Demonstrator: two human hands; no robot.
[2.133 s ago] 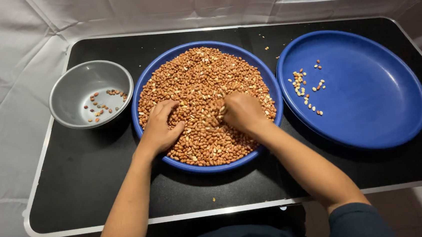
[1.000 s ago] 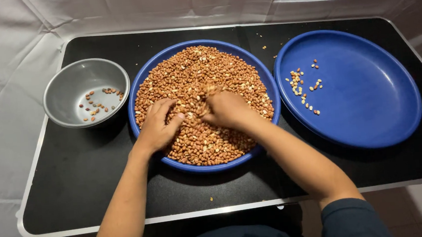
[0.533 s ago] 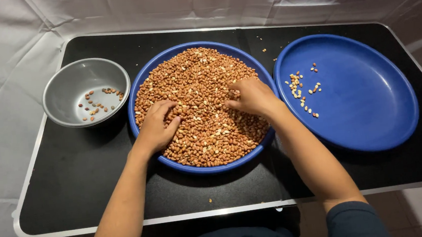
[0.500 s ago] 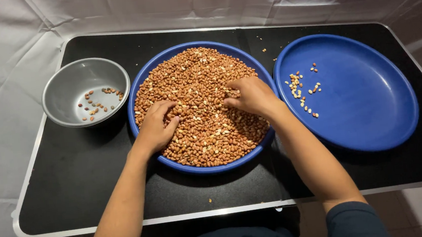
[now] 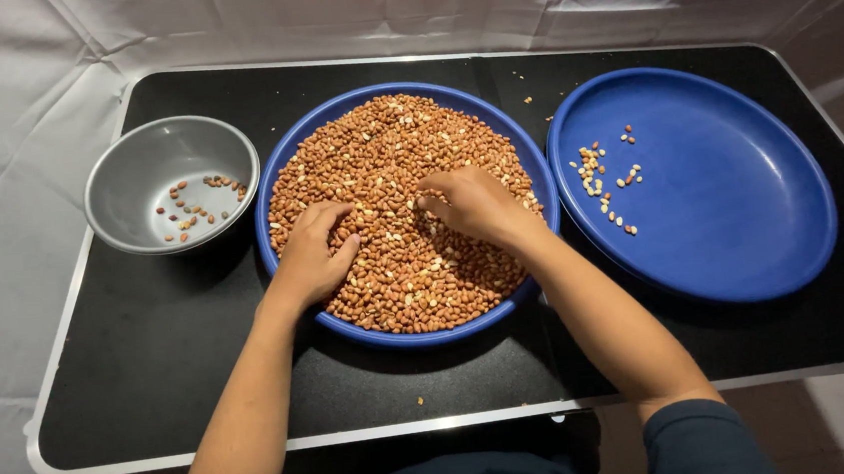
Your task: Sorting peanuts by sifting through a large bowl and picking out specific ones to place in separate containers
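black table (image 5: 182, 376) with grey bowl (image 5: 128, 195), blue basin (image 5: 537, 173), blue plate (image 5: 740, 192)

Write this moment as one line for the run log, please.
left hand: resting in peanuts | right hand: fingers in peanuts | middle blue dish: full | grey bowl: few nuts | right blue plate: few pale kernels

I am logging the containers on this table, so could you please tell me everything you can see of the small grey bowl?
The grey bowl is round, fairly deep and smooth, with a dull sheen that looks like metal, though plastic is possible. It stands upright on the black table, at the far left, close beside the blue dish of peanuts; whether their rims touch is unclear. Its bottom holds a thin scatter of reddish-brown and a few pale kernels. Neither hand touches it; the left hand is nearer.
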